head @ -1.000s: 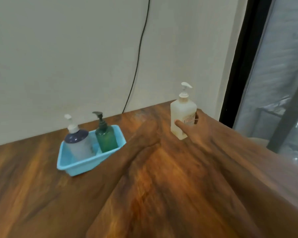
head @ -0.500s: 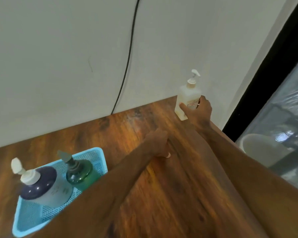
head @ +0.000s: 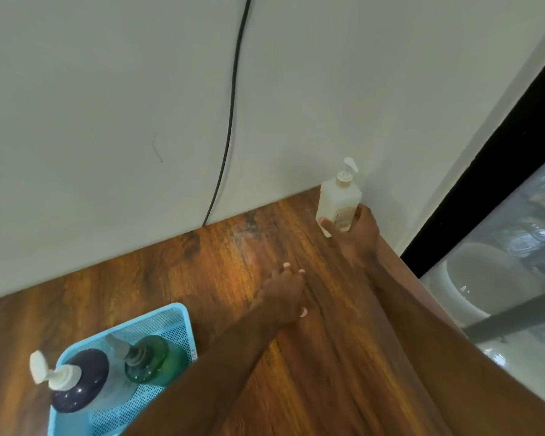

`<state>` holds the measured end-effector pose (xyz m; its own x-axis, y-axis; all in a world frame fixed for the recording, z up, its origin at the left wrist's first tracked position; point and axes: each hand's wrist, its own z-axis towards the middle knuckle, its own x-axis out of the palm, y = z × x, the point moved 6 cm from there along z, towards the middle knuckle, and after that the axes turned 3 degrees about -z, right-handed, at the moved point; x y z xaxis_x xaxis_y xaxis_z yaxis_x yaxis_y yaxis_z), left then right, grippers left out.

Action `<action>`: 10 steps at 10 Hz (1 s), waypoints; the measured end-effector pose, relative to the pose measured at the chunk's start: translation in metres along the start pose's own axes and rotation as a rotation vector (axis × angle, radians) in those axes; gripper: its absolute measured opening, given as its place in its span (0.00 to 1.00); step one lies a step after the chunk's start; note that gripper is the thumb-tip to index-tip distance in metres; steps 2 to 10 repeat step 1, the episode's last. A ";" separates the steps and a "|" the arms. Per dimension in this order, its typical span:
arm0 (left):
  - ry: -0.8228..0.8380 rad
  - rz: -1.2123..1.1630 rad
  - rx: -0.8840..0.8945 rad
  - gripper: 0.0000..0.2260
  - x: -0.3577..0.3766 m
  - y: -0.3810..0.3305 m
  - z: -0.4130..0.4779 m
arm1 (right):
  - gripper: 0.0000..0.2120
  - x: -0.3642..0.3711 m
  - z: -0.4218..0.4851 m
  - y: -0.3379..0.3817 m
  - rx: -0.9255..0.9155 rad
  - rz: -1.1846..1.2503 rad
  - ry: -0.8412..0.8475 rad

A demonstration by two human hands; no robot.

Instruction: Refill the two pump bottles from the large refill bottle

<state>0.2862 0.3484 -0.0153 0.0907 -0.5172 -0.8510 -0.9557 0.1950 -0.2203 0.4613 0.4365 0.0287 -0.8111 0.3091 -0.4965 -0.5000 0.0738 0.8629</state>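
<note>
Right hand grips the cream pump bottle: thumb across the lower front, other fingers curled round the back. Bottle is upright, far right of the blue basket and well apart from it, in the back corner of the wooden table against the wall. Can't tell if its base is on the wood or just off it. Left hand is between basket and cream bottle, nearer the basket, low over the table with fingers relaxed and slightly spread, holding nothing; contact with the surface unclear. Basket is at the near left of the table and holds two pump bottles standing side by side: a navy-shouldered bottle with white pump on its left side, a green bottle with grey pump on its right. Left forearm crosses the basket's near right corner. Black cable runs down the wall behind the basket, meeting the table's back edge. Black window frame is far right of the basket, past the cream bottle.
</note>
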 end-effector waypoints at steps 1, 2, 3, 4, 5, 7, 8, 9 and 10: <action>0.016 -0.042 -0.039 0.40 0.002 -0.001 -0.009 | 0.25 -0.004 -0.020 0.008 -0.081 0.068 0.115; 0.016 -0.042 -0.039 0.40 0.002 -0.001 -0.009 | 0.25 -0.004 -0.020 0.008 -0.081 0.068 0.115; 0.016 -0.042 -0.039 0.40 0.002 -0.001 -0.009 | 0.25 -0.004 -0.020 0.008 -0.081 0.068 0.115; 0.016 -0.042 -0.039 0.40 0.002 -0.001 -0.009 | 0.25 -0.004 -0.020 0.008 -0.081 0.068 0.115; 0.016 -0.042 -0.039 0.40 0.002 -0.001 -0.009 | 0.25 -0.004 -0.020 0.008 -0.081 0.068 0.115; 0.016 -0.042 -0.039 0.40 0.002 -0.001 -0.009 | 0.25 -0.004 -0.020 0.008 -0.081 0.068 0.115; 0.016 -0.042 -0.039 0.40 0.002 -0.001 -0.009 | 0.25 -0.004 -0.020 0.008 -0.081 0.068 0.115; 0.016 -0.042 -0.039 0.40 0.002 -0.001 -0.009 | 0.25 -0.004 -0.020 0.008 -0.081 0.068 0.115; 0.016 -0.042 -0.039 0.40 0.002 -0.001 -0.009 | 0.25 -0.004 -0.020 0.008 -0.081 0.068 0.115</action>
